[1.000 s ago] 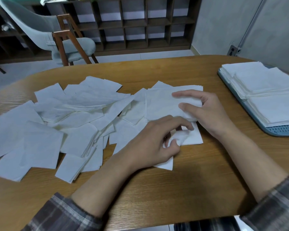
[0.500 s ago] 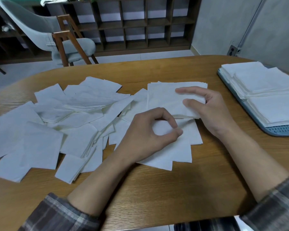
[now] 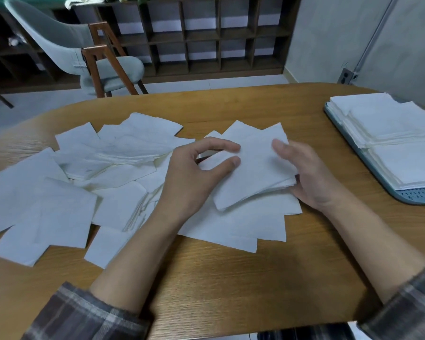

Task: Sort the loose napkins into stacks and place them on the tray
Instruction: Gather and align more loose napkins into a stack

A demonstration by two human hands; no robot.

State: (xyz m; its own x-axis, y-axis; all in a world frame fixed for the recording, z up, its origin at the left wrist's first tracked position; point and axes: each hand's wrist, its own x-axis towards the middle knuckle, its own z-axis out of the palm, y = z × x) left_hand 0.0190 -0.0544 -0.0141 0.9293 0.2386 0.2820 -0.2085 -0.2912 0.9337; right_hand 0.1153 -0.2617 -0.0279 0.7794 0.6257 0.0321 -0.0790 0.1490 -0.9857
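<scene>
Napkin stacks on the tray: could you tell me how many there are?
3 stacks on the tray: one at far corner, one overlapping it, one nearest; more may be hidden.

- The loose napkins (image 3: 66, 212) were recorded as plain white, with no print.
- The held bundle of napkins (image 3: 255, 173) was noted as the same white, shaded greyer along its layered edge.
- The stacked napkins (image 3: 398, 133) were likewise found white.
- The tray (image 3: 417, 195) was recorded as pale blue-grey, with a pattern of small dark slots at its near corner.
- The table (image 3: 231, 278) was noted as honey-brown wood, lined with fine darker grain.
- The sleeves (image 3: 84, 315) were found in a dark grey plaid crossed by paler stripes.
- The chair (image 3: 59, 45) was recorded as pale grey-green, its legs (image 3: 93, 67) reddish-brown.
- The shelving (image 3: 206, 38) was noted as dark brown.
- The wall (image 3: 329, 33) was found light grey.
</scene>
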